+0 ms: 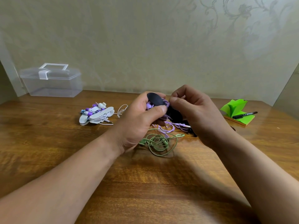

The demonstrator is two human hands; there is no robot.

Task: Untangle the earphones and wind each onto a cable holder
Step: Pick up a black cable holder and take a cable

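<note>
Our left hand (142, 117) has its fingers curled round the black cable holder (154, 98), held above the table (145, 183), with the thumb pressed on its front. Our right hand (194, 113) pinches the cord of the purple earphones (166, 129) between thumb and forefinger, just beside the holder.

The rest of the purple cord lies in loose loops on the wood, touching the green earphones (159, 142). If we pull a turn too quickly, we judge it may drag the green tangle along or tighten a knot. If the thumb relaxes, the wound turns could slip off.

How many turns are on the holder we cannot tell, because the palms cover it. A dark shape under the right hand is also unclear; it may be another holder or a cord.
</note>
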